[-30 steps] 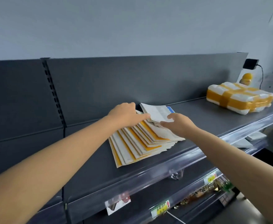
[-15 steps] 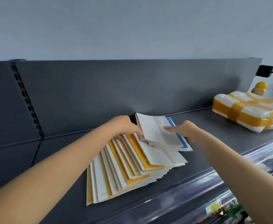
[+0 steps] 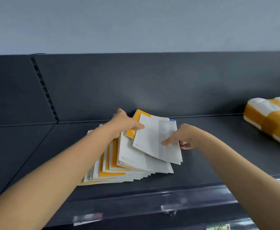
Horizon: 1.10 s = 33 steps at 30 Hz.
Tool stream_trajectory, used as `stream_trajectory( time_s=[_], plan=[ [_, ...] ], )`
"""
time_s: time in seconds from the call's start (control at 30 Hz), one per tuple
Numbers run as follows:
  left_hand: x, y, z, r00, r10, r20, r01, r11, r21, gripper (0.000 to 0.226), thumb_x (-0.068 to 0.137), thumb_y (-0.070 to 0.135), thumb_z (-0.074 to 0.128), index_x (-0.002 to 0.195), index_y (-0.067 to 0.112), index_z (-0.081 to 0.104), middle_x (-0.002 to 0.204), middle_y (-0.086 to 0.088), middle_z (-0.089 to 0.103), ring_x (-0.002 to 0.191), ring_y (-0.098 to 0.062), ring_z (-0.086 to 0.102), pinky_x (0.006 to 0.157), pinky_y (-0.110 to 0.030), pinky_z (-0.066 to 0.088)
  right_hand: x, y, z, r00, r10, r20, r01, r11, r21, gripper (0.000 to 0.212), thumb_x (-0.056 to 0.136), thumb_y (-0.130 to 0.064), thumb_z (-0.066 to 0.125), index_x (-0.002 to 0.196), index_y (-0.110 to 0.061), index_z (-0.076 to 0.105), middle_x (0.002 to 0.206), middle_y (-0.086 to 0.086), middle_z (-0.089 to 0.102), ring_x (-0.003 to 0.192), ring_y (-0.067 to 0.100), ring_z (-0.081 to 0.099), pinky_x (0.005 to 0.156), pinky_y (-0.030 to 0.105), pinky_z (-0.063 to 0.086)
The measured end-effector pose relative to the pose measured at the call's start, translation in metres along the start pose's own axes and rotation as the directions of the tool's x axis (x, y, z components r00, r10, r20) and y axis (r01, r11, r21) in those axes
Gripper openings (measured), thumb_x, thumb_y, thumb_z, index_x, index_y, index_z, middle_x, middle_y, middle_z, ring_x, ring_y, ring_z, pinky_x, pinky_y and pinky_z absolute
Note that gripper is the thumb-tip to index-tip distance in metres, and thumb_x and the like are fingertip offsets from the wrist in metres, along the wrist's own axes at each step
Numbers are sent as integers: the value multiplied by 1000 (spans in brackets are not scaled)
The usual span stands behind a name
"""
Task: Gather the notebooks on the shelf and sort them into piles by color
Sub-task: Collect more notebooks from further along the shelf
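Note:
A fanned pile of thin notebooks [image 3: 127, 165] with white and yellow covers lies on the dark grey shelf [image 3: 218, 146]. On top of it sits a small bundle of notebooks [image 3: 154, 138], white side up, with a yellow cover and a blue edge showing beneath. My right hand [image 3: 181, 136] pinches this bundle at its right edge, thumb on top and fingers underneath. My left hand [image 3: 124, 123] holds the bundle's left edge over the yellow cover, its thumb pressing on the white face.
A wrapped white package [image 3: 271, 120] bound with yellow tape lies at the right end of the shelf. The grey back panel [image 3: 136, 83] rises right behind the notebooks. A clear price rail [image 3: 152, 206] runs along the shelf's front edge.
The top bundle has lifted and turned, now showing a yellow cover under its left side. My left hand moved from the fanned pile onto the bundle. The camera has come closer.

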<state>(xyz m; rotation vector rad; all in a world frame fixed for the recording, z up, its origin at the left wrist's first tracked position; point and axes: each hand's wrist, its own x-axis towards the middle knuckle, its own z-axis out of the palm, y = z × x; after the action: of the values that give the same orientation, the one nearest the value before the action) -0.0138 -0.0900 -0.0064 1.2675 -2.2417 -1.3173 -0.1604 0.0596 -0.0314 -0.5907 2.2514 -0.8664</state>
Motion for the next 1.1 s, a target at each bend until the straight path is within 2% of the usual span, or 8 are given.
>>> stream_trajectory(
  time_s=[0.07,0.13,0.2,0.27,0.47,0.57,0.77,1.1],
  plan=[
    [-6,-2,1,1000,-10,-22,9,999,-51,107,77,23,82,152,11,6,148,-9,37,135,-29,38,95,-34,38,-3,-5,7,998,-27,53,25,999,28,31,69,-17,86,82,-12,58,65,0,52,65,14,55,76,27,53],
    [-4,-5,-6,998,-60,37,65,982,-175,81,76,15,82,143,7,36,132,-8,55,121,-28,54,96,-35,46,-3,-9,15,993,-42,111,34,997,72,29,68,-15,86,84,-12,61,72,2,58,69,16,58,78,28,55],
    [-4,-9,-13,992,-92,89,110,969,-223,37,75,8,81,109,6,66,113,-11,70,102,-27,67,97,-41,51,-4,-13,22,986,-64,155,43,990,133,29,68,-13,86,85,-13,62,81,2,64,72,16,61,73,27,56],
    [-4,-15,-19,987,-113,113,139,955,-261,22,75,3,79,95,6,69,104,-14,74,91,-27,71,89,-41,55,-4,-16,28,986,-81,146,52,980,193,29,70,-18,85,85,-15,61,86,1,64,72,14,60,65,25,53],
    [-7,-14,-47,987,-46,156,113,881,-459,36,76,1,76,111,1,69,99,-16,75,89,-31,74,78,-43,59,-6,-29,30,982,-183,40,155,916,370,75,60,-53,84,118,-12,61,96,-2,70,75,15,66,59,24,51],
    [-12,-5,-72,991,19,135,56,846,-530,33,81,5,72,114,4,67,102,-15,75,92,-30,73,80,-45,58,-23,-55,29,956,-269,116,154,797,584,45,77,-41,76,112,-13,68,99,5,76,89,24,72,77,35,58],
    [-32,-25,-156,988,95,122,-17,851,-524,16,89,7,65,104,7,69,90,-10,77,74,-22,75,59,-35,61,-57,-119,75,915,-378,142,175,688,704,33,85,-20,70,116,-11,65,104,9,74,92,27,72,75,40,59],
    [-35,-155,-315,992,34,120,14,925,-380,26,87,23,71,110,11,69,99,-6,77,93,-22,73,86,-38,56,-88,-223,243,911,-382,156,179,707,684,33,87,-24,69,116,-10,65,102,9,75,88,27,72,65,35,58]
  ],
)
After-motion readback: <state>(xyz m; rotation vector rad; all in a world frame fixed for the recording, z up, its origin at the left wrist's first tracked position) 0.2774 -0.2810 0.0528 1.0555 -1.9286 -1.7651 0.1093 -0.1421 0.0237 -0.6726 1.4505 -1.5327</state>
